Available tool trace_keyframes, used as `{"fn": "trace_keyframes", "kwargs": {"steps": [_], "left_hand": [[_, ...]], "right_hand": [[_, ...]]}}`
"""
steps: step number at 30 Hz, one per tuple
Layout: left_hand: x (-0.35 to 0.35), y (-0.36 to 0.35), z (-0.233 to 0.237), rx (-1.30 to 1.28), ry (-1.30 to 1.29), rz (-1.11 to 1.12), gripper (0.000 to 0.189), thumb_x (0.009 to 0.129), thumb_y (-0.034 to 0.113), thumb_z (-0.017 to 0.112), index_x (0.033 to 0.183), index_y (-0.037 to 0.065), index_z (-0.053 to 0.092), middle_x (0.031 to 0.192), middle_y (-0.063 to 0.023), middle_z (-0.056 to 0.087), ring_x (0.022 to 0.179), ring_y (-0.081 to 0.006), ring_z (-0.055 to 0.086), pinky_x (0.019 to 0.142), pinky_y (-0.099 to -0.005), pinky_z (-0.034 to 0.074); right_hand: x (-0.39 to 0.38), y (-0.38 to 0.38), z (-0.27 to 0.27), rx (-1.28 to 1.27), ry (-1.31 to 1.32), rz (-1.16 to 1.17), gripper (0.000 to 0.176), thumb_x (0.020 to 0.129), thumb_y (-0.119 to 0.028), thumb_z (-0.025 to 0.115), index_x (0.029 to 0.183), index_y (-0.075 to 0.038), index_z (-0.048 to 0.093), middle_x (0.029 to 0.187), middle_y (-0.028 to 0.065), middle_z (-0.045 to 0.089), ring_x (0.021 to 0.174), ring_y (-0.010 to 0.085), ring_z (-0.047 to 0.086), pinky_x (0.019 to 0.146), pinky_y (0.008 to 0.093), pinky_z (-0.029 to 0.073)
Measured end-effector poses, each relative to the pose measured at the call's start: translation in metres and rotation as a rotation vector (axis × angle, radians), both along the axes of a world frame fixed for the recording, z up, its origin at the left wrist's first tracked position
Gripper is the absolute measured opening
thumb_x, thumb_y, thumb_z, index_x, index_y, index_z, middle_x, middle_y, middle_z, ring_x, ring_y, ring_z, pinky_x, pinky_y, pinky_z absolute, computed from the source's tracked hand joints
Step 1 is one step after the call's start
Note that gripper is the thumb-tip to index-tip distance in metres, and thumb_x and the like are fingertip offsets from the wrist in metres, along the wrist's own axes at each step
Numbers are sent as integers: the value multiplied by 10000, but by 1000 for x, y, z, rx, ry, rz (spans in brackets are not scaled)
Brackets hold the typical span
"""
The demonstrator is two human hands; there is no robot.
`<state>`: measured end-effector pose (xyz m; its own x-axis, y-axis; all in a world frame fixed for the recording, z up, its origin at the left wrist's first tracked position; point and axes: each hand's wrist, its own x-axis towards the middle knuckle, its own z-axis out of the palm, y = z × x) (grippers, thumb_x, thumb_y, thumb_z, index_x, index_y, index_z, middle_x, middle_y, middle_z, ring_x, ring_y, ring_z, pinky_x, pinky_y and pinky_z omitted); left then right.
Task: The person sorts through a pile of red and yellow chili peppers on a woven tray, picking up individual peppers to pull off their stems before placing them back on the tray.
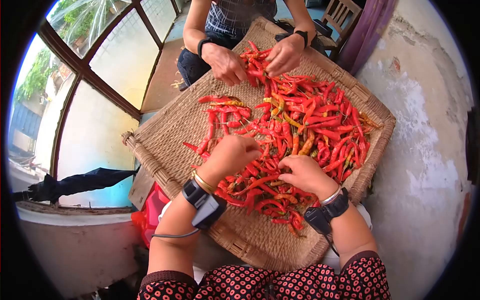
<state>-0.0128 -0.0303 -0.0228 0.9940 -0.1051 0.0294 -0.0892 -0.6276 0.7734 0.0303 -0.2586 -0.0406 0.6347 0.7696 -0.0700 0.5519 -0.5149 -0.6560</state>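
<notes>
A wide spread of red chili peppers (pixel 327 122), with some yellowish ones among them, lies on a woven tray (pixel 160 132) with a raised rim. Above the near left part of the pile is my left hand (pixel 231 156), its fingers curled together; whatever they pinch is hidden. My right hand (pixel 306 174) reaches into the near side of the pile, thumb and fingers bent in at the end of a long red chili pepper (pixel 257 184). Both my wrists carry a bangle and a black strapped device.
Across the tray, another person's two hands (pixel 255 62) handle peppers. A folded black umbrella (pixel 82 184) leans by the window at left. Close on the right stands a worn plaster wall (pixel 415 150). Behind are a wooden chair (pixel 340 22) and a purple curtain (pixel 367 32).
</notes>
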Motion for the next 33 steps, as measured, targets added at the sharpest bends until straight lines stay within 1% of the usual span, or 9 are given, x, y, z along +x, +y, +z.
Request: {"fn": "trace_keyframes", "kwargs": {"steps": [2,5,13,17,20,21,24,28,33], "left_hand": [[-8,-17,-9,362,-126,-81,345,732,173,644,1031,8,592,1048,-183,598,766,-324,618,687,-395,499],[-7,-25,-21,558,-152,-3,411,745,161,628,1120,18,540,1108,-185,571,842,-309,615,686,-394,502],[0,-18,-16,663,77,-148,241,746,166,618,954,50,585,850,-140,594,751,-308,606,619,-411,488],[-4,-16,-3,564,-76,-5,218,737,197,654,904,61,619,769,-130,616,742,-316,613,640,-397,492],[-7,-17,3,-4,-194,-209,283,778,276,656,917,29,648,748,-159,617,677,-302,603,617,-364,468],[-8,-19,6,-5,-201,-214,283,778,276,656,917,29,648,748,-159,617,677,-302,603,617,-364,468],[-12,-21,20,-70,210,-352,233,793,231,653,932,44,656,698,-140,602,602,-217,577,593,-326,461],[-6,4,33,-101,255,-122,208,842,143,613,1027,51,645,617,28,535,576,-35,466,534,-223,416],[6,34,24,-279,236,164,182,872,174,589,949,21,654,666,54,570,553,3,454,484,-172,370]], "right_hand": [[-1,-2,2,-95,-23,54,232,707,-222,681,831,-44,597,780,119,609,786,305,600,692,404,464],[-5,0,10,-224,-45,105,225,686,-215,694,789,-48,583,785,117,613,795,314,600,692,415,467],[-9,4,-2,-277,-136,215,228,690,-219,683,790,-36,592,792,120,616,788,319,596,677,406,461],[-2,4,2,-75,-64,173,205,704,-187,676,805,-27,599,779,117,615,734,282,608,645,372,471],[-1,1,14,157,272,1,156,762,-131,656,843,-15,591,693,49,587,570,111,554,546,262,454],[-1,1,16,156,265,-4,156,762,-131,656,843,-15,591,693,49,587,570,111,554,546,262,454],[-1,0,30,301,724,-117,114,843,-120,591,890,-16,582,678,-23,555,581,32,493,520,195,417],[6,-6,29,415,690,-329,150,853,-148,589,909,-8,588,679,-11,559,568,40,492,508,195,417],[6,-3,12,285,540,-314,192,827,-143,618,959,-5,598,717,6,582,609,63,529,562,227,453]]}}
